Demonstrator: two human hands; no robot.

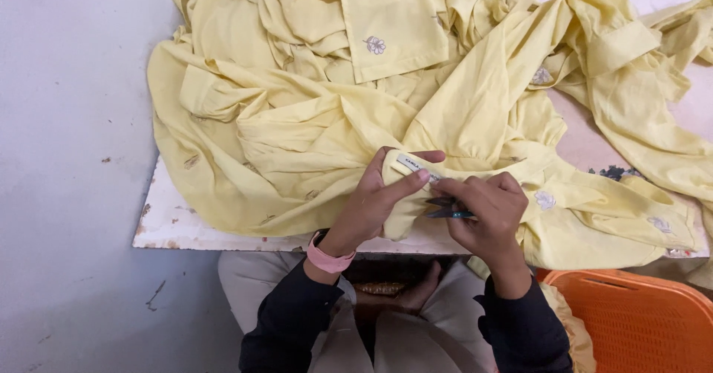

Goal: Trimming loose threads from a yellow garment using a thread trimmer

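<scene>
Now yellow garment [475, 98] collar pinched between hands, left hand [375, 198], right hand [486, 213] gripping snips [445, 208].

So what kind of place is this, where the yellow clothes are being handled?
Probably a garment finishing workshop: heaped yellow garments on a worn white table, the left hand pinching a collar label, the right hand holding thread snips.

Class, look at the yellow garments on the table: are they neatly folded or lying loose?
Loose. The yellow garments lie crumpled in a heap over the white table, sleeves trailing.
</scene>
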